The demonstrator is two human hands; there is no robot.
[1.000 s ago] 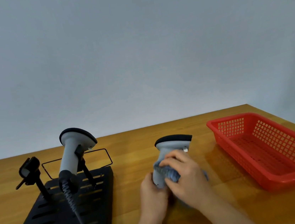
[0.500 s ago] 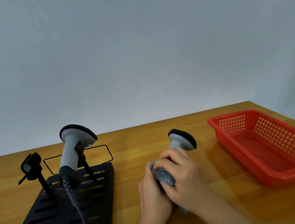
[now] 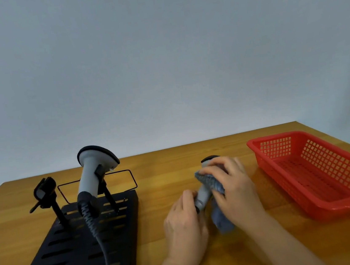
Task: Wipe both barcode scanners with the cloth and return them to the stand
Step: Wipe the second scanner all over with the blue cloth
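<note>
Wooden table (image 3: 169, 161): left hand (image 3: 184, 221) gripped the scanner (image 3: 203, 192) handle, right hand (image 3: 231, 189) curled around the cloth (image 3: 211, 182), wiping; next, the head.

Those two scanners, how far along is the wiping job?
One scanner already sits in its holder on the black stand; whether it has been wiped cannot be told. In hand: the left hand grips the second scanner by its handle while the right hand rubs it with the blue cloth. Left: finish wiping and put it on the empty holder.
</note>
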